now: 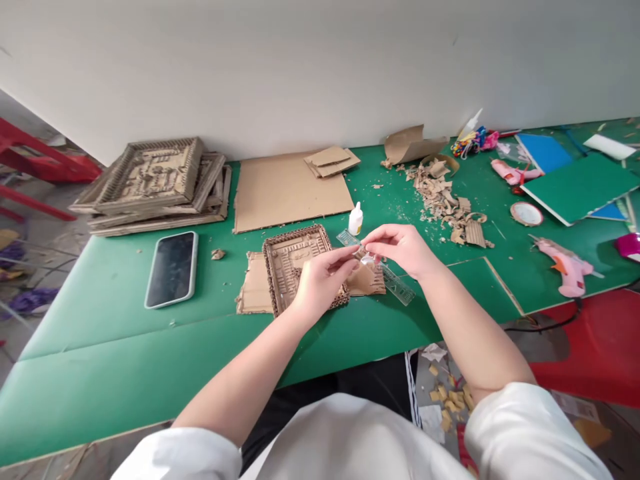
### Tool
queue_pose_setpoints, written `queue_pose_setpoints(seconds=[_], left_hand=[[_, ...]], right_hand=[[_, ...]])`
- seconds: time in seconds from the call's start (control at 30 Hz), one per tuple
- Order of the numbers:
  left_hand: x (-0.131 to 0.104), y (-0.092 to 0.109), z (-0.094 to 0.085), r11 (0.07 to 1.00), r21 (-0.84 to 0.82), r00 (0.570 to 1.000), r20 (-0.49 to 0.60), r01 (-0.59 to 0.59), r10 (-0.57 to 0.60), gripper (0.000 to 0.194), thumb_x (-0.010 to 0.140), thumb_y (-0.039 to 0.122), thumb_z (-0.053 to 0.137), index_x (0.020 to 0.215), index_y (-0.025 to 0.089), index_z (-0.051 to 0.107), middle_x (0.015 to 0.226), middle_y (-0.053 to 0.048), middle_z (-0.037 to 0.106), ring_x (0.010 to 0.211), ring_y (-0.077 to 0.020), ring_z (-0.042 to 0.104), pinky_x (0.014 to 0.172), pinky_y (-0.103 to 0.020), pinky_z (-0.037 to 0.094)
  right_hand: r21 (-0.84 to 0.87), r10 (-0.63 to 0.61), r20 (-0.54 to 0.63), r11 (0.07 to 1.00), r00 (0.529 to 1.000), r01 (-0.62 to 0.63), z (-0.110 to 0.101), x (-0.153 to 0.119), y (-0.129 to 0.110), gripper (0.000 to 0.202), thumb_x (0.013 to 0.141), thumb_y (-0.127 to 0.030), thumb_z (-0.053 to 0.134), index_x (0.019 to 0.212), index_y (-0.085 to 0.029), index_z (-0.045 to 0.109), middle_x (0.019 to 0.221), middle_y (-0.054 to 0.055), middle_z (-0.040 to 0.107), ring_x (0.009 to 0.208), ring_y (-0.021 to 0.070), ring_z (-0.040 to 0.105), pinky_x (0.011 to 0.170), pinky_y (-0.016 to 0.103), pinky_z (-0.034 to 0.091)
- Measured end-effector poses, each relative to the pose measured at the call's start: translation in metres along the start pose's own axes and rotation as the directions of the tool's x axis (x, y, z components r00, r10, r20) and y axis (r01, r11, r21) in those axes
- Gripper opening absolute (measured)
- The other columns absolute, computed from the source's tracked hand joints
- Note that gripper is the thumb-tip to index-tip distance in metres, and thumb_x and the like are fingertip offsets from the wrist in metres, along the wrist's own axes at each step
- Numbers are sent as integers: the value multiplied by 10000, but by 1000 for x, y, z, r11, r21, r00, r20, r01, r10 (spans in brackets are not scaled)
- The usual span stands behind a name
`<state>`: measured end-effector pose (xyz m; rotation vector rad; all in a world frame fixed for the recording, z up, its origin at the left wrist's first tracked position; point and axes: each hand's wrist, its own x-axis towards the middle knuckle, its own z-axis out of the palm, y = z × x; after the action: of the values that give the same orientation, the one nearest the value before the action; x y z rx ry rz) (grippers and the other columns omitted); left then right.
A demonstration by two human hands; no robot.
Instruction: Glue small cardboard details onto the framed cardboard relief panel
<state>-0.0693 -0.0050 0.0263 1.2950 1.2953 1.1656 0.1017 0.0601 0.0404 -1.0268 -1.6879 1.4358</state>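
My left hand (324, 277) and my right hand (401, 250) meet fingertip to fingertip over the work, both closed in a pinch. Whatever sits between the fingers is too small to name. Under my left hand lies a square cardboard relief (283, 267) with a corrugated, braided-looking border. A clear plastic ruler (399, 287) runs diagonally beneath my right hand, over a cardboard piece (367, 283). Just behind the fingers stands a small white glue bottle (355, 221), upright. Another flat cardboard piece (254, 287) shows from under the relief's left side.
Left are a phone (171, 270) and a stack of framed cardboard reliefs (155, 177). A cardboard sheet (285, 190) lies behind. Torn cardboard scraps (440, 197), pink glue guns (567, 270), a tape roll (527, 213) and a green board (585, 187) occupy the right.
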Motion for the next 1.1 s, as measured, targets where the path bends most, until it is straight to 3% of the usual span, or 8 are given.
queue_pose_setpoints(seconds=[0.27, 0.47, 0.7, 0.77, 0.87, 0.93, 1.0, 1.1], left_hand=[[-9, -12, -12, 1000, -2, 982, -188, -7, 7, 175, 736, 309, 682, 856, 185, 711, 715, -6, 709, 591, -96, 601, 535, -193, 485], [-8, -11, -13, 998, -62, 987, -159, 8, -18, 174, 732, 316, 686, 821, 167, 699, 775, -30, 716, 646, -114, 629, 600, -217, 515], [-13, -19, -9, 990, 142, 983, -176, -25, 50, 223, 791, 331, 641, 962, 200, 699, 916, -35, 731, 779, -149, 678, 708, -236, 546], [-15, -21, -9, 967, 249, 978, -183, -55, 103, 225, 802, 341, 632, 971, 208, 699, 953, -34, 731, 780, -149, 680, 719, -238, 548], [-16, -22, -8, 921, 374, 973, -149, -107, 174, 207, 821, 335, 613, 970, 221, 701, 944, -23, 736, 768, -144, 683, 733, -239, 545], [-17, -22, -7, 886, 436, 968, -112, -155, 224, 200, 835, 313, 596, 978, 219, 699, 917, -20, 740, 764, -140, 684, 727, -230, 540], [-18, -21, -6, 859, 476, 963, -80, -191, 259, 201, 844, 298, 582, 984, 210, 696, 901, -25, 742, 761, -140, 685, 677, -216, 533], [-18, -19, -5, 842, 500, 961, -64, -202, 269, 201, 849, 295, 568, 972, 204, 698, 893, -34, 743, 755, -146, 685, 577, -200, 509]], right_hand=[[-141, -207, -22, 969, 978, 202, 30, 4, 8, 129, 776, -285, 653, 875, -245, 724, 881, 15, 715, 736, 121, 648, 663, 274, 573], [-51, -144, -57, 989, 988, 141, 38, -3, 14, 134, 800, -275, 624, 900, -246, 709, 834, 1, 696, 740, 116, 648, 716, 289, 581], [-148, -218, -117, 968, 969, 200, 3, 7, 19, 166, 811, -271, 563, 896, -230, 700, 896, 13, 678, 673, 101, 611, 624, 261, 548], [-231, -211, -311, 963, 927, 141, -18, 10, 21, 179, 817, -288, 544, 897, -225, 691, 893, 23, 667, 679, 115, 610, 602, 267, 545], [-459, -332, -611, 888, 719, 20, -46, 15, 28, 238, 856, -286, 473, 968, -234, 677, 1014, 62, 636, 878, 178, 612, 668, 301, 550], [-621, -444, -624, 782, 643, -63, -56, 18, 35, 264, 856, -239, 464, 1009, -226, 678, 1080, 87, 622, 1037, 218, 572, 806, 351, 532], [-744, -480, -506, 663, 717, -82, -57, 21, 40, 245, 849, -216, 494, 986, -209, 697, 1049, 96, 646, 1061, 240, 558, 928, 409, 472], [-809, -285, -237, 587, 929, -26, -46, 21, 41, 208, 861, -266, 526, 932, -213, 715, 932, 79, 689, 950, 244, 587, 882, 416, 462]])
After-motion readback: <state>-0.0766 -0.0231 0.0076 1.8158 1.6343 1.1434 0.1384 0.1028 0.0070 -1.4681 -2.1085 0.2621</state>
